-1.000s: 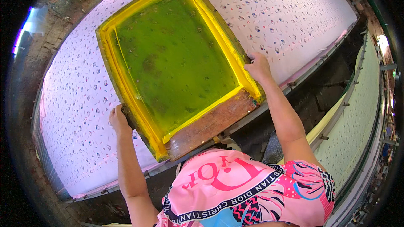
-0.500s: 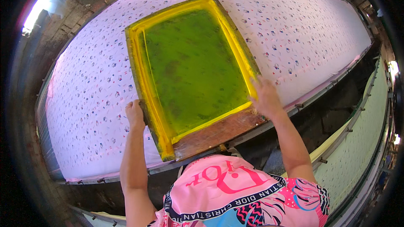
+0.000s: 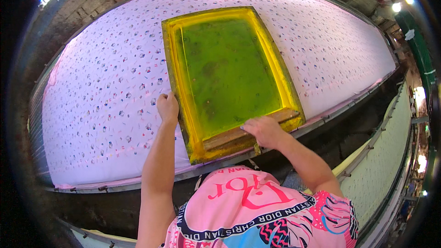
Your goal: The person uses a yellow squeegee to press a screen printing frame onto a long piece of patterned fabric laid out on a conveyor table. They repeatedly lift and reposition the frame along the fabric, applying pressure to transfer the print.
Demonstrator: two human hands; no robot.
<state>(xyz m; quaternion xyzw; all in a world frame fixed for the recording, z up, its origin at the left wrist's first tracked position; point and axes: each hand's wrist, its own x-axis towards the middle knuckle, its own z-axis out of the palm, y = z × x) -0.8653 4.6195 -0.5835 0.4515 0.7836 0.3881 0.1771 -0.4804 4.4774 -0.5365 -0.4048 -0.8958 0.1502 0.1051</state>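
A yellow-edged screen-printing frame (image 3: 178,76) with green mesh (image 3: 229,71) lies on the printed fabric, slightly tilted in view. My left hand (image 3: 167,107) is closed round the frame's left side, its fingers partly hidden. Inside the near end of the frame sits a long brown wooden squeegee (image 3: 223,138), lying across its width. My right hand (image 3: 264,132) has its fingers curled over the middle of the squeegee's upper edge. The squeegee's blade is hidden from view.
White-pink fabric (image 3: 115,87) with small scattered motifs covers a long table, whose near edge has a metal rail (image 3: 133,184). A second table with pale green fabric (image 3: 383,165) stands at the right, beyond a dark gap. A dark green post (image 3: 418,50) rises at far right.
My right hand has moved from the frame's right side onto the squeegee, which now shows a narrower face. The frame appears further right in view; my left hand stays on its left side.
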